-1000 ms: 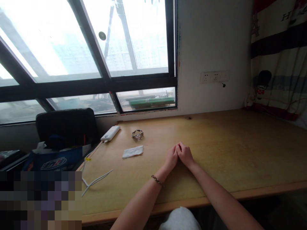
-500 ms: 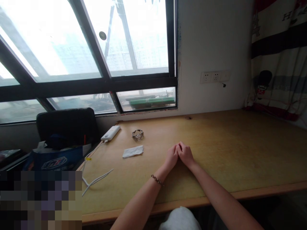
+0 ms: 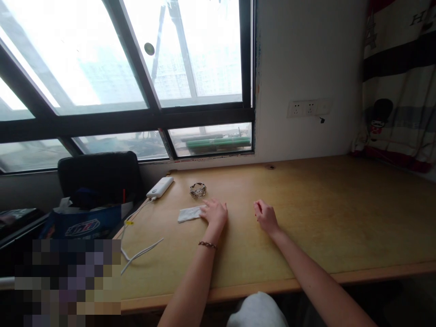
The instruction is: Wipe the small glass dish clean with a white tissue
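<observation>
My left hand (image 3: 214,213) is open, its fingers spread over the right end of a folded white tissue (image 3: 190,214) that lies flat on the wooden table. Whether the fingertips press on the tissue, I cannot tell. A braided bracelet (image 3: 207,245) circles my left wrist. Just beyond the tissue stands a silvery openwork metal ring-shaped piece (image 3: 198,190), apart from my fingers. To the right, my right hand (image 3: 266,217) rests on the table with its fingers curled into a loose fist, and nothing shows in it.
A white power bank (image 3: 160,187) with a white cable (image 3: 143,250) lies along the table's left edge. Left of the table are a black chair (image 3: 98,175) and a blue bag (image 3: 85,222). Behind are a window, wall sockets (image 3: 303,108) and a curtain (image 3: 400,81).
My hands were together before; now they are apart. My left hand has moved left to the tissue with its fingers spread. My right hand has stayed nearly in place.
</observation>
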Action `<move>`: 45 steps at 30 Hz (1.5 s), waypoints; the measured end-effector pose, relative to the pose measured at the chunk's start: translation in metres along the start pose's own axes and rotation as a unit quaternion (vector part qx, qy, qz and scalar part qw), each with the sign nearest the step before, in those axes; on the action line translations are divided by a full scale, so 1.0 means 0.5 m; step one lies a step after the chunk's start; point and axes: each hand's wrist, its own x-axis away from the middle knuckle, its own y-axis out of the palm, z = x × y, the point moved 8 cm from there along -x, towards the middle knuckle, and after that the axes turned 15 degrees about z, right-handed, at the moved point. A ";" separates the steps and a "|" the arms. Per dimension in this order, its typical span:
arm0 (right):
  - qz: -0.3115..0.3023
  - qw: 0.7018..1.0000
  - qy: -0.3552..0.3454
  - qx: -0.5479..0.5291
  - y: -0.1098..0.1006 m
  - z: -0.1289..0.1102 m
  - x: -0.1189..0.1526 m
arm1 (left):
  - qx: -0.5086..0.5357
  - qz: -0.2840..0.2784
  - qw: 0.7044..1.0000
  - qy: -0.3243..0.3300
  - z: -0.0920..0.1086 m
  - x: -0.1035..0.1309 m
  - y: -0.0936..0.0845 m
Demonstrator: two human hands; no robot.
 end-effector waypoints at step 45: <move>0.045 0.802 0.357 -0.476 0.058 0.102 -0.002 | 0.481 -0.023 0.860 0.167 0.159 0.117 -0.075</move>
